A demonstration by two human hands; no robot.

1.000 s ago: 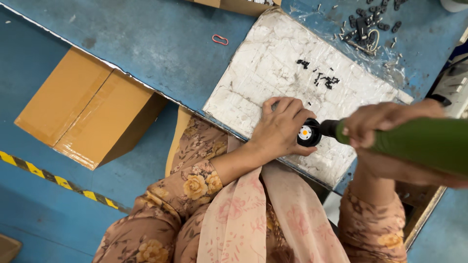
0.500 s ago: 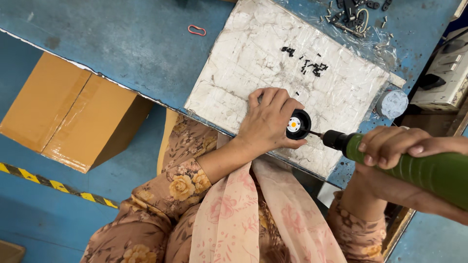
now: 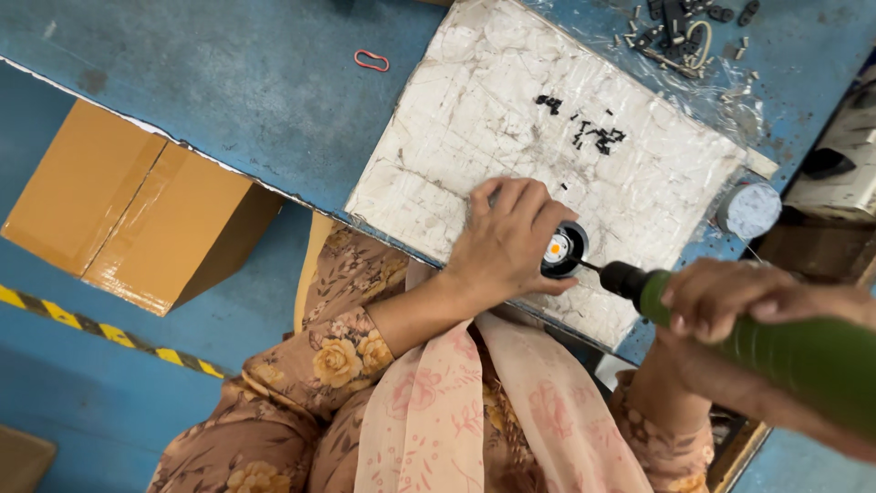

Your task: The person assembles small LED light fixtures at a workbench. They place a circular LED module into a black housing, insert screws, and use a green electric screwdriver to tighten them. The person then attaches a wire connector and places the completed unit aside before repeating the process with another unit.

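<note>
My left hand (image 3: 507,245) presses down on a small round black part (image 3: 563,250) with a white and orange centre, holding it on the white scuffed work pad (image 3: 511,119). My right hand (image 3: 757,306) grips a green powered screwdriver (image 3: 785,342). Its thin bit points left and its tip touches the round part's right edge.
Small black screws (image 3: 589,128) lie scattered on the pad. More dark parts (image 3: 689,23) sit at the top right on the blue table (image 3: 228,73), with a red rubber band (image 3: 371,61) and a round grey disc (image 3: 750,208). A cardboard box (image 3: 128,205) stands on the floor at left.
The view has shifted so the pad sits lower left. The screwdriver bit has closed in on the round part, and my left hand keeps holding it.
</note>
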